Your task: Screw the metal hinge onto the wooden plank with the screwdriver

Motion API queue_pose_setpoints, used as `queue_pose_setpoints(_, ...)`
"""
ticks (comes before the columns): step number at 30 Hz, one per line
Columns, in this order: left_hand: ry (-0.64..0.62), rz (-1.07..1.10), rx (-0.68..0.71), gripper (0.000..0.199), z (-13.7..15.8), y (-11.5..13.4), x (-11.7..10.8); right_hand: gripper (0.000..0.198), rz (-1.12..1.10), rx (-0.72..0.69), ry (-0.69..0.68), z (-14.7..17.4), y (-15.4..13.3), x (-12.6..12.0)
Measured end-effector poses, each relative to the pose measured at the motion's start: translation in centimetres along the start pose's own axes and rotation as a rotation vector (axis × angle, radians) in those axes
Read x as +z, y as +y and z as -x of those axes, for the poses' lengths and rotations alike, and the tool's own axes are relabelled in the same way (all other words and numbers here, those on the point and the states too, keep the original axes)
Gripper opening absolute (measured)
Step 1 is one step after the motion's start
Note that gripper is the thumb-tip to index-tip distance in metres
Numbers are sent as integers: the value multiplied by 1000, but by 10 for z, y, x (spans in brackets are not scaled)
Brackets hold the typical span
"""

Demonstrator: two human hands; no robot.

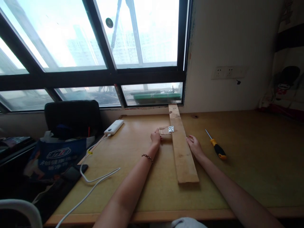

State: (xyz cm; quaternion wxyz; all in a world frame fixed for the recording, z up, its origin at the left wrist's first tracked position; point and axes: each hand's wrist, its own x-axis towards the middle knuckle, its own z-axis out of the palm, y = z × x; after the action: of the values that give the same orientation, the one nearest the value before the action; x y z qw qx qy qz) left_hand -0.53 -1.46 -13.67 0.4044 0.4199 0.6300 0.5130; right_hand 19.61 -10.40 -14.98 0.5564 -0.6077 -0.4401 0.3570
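Observation:
A long wooden board (182, 152) lies flat on the table, its far end near the window wall. A metal hinge (171, 129) joins its left edge to a small wooden piece (163, 130) that sticks out to the left. My left hand (155, 137) is closed on the outer end of this small piece, its fingertips partly hidden. On the other side, my right hand (193, 145) grips the long board's right edge, with part of its fingers out of sight.
To the right lies a screwdriver (216, 147) with a yellow and black handle. A white power bank (114, 127) with a white cable (99, 180) is at the table's left. Beyond that edge stand a black chair (72, 115) and a blue bag (59, 158).

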Motion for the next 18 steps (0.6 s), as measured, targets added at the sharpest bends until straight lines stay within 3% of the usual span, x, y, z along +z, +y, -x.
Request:
queue_pose_setpoints(6,-49,-296,46,33,-1,0,0,40,16,9,10,-2,3,0)
queue_pose_setpoints(12,-9,-452,132,29,2,0,-3,43,3,13,-3,-1,3,1)
queue_pose_setpoints(18,24,-707,235,40,6,-3,-4,43,9,14,-2,-1,2,0)
